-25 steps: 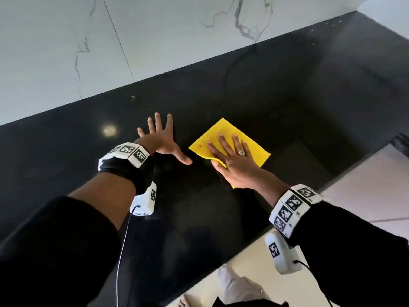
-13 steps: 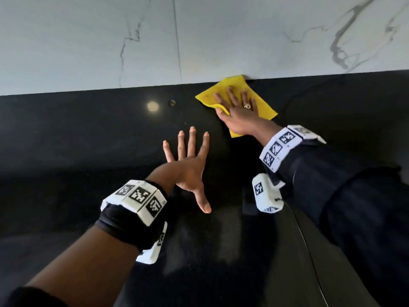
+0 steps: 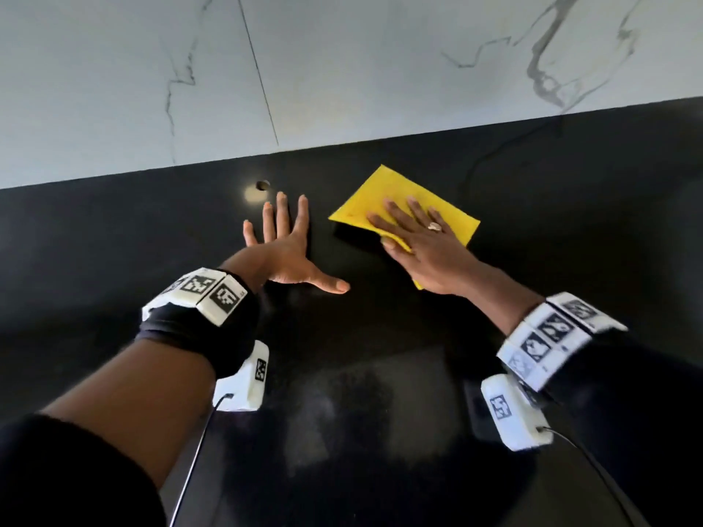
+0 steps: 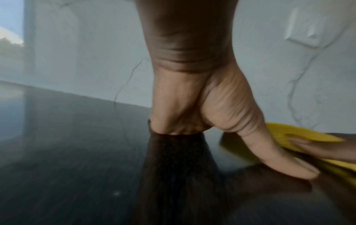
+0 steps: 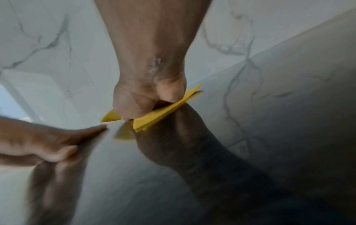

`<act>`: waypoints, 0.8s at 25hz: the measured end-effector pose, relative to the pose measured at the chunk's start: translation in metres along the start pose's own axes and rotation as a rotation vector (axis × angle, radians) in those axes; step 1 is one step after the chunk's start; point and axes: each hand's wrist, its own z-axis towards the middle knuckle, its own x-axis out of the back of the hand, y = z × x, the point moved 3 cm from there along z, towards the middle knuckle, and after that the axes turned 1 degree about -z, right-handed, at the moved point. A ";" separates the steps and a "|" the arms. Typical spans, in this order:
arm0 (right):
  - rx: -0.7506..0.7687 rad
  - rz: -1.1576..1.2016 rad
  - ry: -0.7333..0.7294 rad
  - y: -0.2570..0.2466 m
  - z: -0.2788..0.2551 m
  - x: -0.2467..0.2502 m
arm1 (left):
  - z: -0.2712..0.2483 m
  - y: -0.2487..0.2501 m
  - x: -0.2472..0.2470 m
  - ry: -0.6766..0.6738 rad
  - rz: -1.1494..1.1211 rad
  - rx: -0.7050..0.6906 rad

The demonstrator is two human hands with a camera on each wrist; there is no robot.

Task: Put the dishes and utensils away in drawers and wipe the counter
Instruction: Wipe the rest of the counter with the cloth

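You are pressing your right hand point(image 3: 426, 249) flat, fingers straight, onto the folded yellow cloth point(image 3: 384, 199), which is lying on the black counter point(image 3: 114, 260) right of centre in the head view, a little short of the marble wall point(image 3: 342, 70) across the top. Your left hand point(image 3: 283, 252) is resting released, fingers spread, on the bare counter just left of the cloth, its thumb pointing toward it. A ring point(image 3: 435, 225) is showing on your right hand.
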 end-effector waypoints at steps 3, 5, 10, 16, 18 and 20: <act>-0.269 0.153 0.119 0.061 -0.003 0.024 | 0.004 -0.005 0.000 -0.016 -0.017 -0.030; -0.537 0.203 0.177 0.093 0.021 0.040 | 0.007 -0.008 -0.005 -0.001 -0.007 -0.042; -0.576 0.138 0.118 0.015 0.122 0.024 | 0.014 -0.007 -0.007 0.014 -0.005 -0.015; 0.176 -0.014 -0.011 -0.041 0.077 0.002 | 0.011 -0.010 -0.005 0.039 -0.002 -0.001; -0.013 0.032 0.053 0.031 0.049 0.020 | 0.011 -0.009 -0.007 0.031 -0.007 -0.024; -0.334 0.099 0.164 0.093 0.030 0.035 | 0.010 -0.009 -0.005 0.031 -0.004 -0.026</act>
